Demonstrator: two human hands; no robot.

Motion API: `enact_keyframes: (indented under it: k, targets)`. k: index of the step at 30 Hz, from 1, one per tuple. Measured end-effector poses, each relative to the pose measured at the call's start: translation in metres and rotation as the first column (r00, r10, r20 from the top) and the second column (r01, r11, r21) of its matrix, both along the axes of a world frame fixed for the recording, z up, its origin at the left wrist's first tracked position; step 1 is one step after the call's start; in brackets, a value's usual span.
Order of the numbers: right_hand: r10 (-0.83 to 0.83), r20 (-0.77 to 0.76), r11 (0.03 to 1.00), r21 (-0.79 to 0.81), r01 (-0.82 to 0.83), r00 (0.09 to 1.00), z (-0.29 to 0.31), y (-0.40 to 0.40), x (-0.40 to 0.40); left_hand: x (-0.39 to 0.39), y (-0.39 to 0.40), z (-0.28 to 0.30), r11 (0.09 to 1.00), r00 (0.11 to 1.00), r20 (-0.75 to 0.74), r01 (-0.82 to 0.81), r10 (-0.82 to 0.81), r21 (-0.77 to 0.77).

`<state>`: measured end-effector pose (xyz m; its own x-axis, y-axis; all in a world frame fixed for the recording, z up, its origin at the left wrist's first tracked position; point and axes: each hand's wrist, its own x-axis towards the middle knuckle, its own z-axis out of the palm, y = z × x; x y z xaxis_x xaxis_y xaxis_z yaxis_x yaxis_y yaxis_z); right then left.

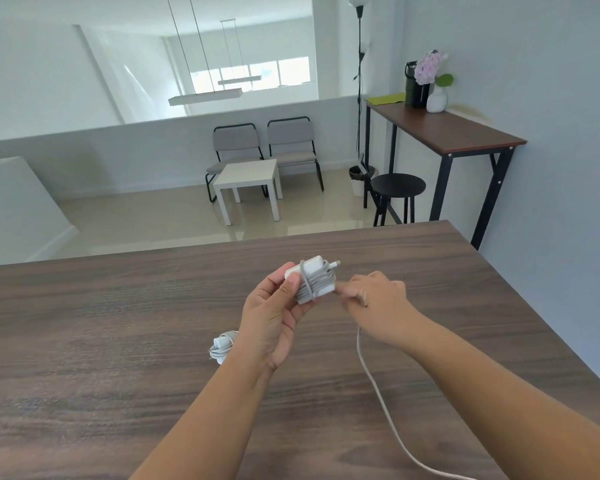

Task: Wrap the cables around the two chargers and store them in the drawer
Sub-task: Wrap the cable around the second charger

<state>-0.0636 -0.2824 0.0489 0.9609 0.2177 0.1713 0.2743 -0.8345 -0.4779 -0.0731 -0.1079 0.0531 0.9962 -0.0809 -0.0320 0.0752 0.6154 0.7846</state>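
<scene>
My left hand (pixel 274 313) grips a white charger (pixel 311 280) above the dark wooden table (pixel 118 323). Several turns of grey-white cable lie around the charger's body. Just right of it, my right hand (pixel 374 289) pinches the cable close to the charger. The loose rest of that cable (pixel 374 382) hangs down under my right forearm and trails across the table toward the bottom edge. A second white charger (pixel 222 346) with its cable coiled around it lies on the table beside my left wrist. No drawer is in view.
The table's far edge runs across the middle of the view. Beyond it stand a small white side table (pixel 248 181), two grey chairs (pixel 264 147), a black stool (pixel 397 188) and a tall wooden desk (pixel 444 129) against the right wall.
</scene>
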Motion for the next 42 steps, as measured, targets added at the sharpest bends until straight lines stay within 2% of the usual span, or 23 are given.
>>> enact_keyframes:
  k: [6,9,12,15,20,27,37,42]
  targets:
    - [0.046,0.099,0.999,-0.030,-0.043,0.994,-0.001,0.013,-0.014,0.003,-0.004,-0.006,0.992,0.995,0.018,-0.100,0.099,0.081]
    - [0.070,0.144,0.996,-0.055,-0.063,0.987,0.006,0.011,-0.018,0.001,-0.006,-0.008,0.952,0.991,0.068,-0.134,0.120,0.276]
    - [0.095,0.158,0.994,-0.070,-0.085,0.983,0.013,0.007,-0.021,0.001,-0.002,-0.006,0.864,0.986,0.129,-0.156,0.107,0.479]
    - [0.111,0.169,0.991,-0.097,-0.095,0.979,0.016,0.002,-0.024,0.003,0.007,-0.002,0.799,0.989,0.147,-0.114,0.033,0.591]
    - [0.169,0.196,0.978,-0.158,-0.139,0.966,0.016,-0.001,-0.030,0.004,0.018,0.005,0.713,0.970,0.118,0.069,-0.210,0.697]
    - [0.195,0.198,0.969,-0.189,-0.158,0.961,0.021,-0.004,-0.032,-0.002,0.014,-0.002,0.797,0.978,0.155,0.018,-0.140,0.604]
    - [0.207,0.190,0.964,-0.210,-0.166,0.960,0.027,-0.008,-0.033,-0.010,0.005,-0.010,0.857,0.989,0.129,-0.008,-0.069,0.515]
    - [0.266,0.136,0.952,-0.195,-0.237,0.954,0.032,-0.010,-0.033,-0.013,0.000,-0.018,0.903,0.988,0.151,-0.081,0.018,0.421]
